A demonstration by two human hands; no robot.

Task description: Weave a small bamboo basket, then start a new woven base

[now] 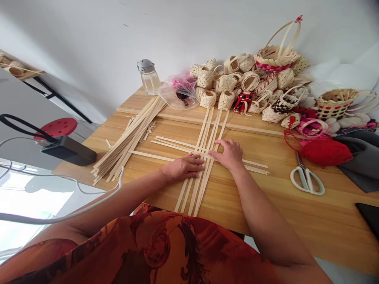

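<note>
Several pale flat weaving strips (pixel 196 193) run lengthwise away from me on the table, interlaced with crosswise strips (pixel 255 163) at the middle. My left hand (pixel 186 166) lies flat over the left side of the crossing, fingers stretched out on the strips. On the crossing's right side, my right hand (pixel 230 154) rests with thumb and index finger apart, their tips touching the strips. One crosswise strip (pixel 151 156) reaches left from under my left hand toward a loose bundle of strips (pixel 130 144). Part of the weave is hidden beneath both hands.
Small woven baskets (pixel 226 83) are heaped at the back right. White-handled scissors (pixel 307 179) and red yarn (pixel 325 150) lie at right. A bottle (pixel 148 77) and plastic bag (pixel 179 92) stand behind. A dark box (pixel 69 150) and white cable (pixel 120 183) are left.
</note>
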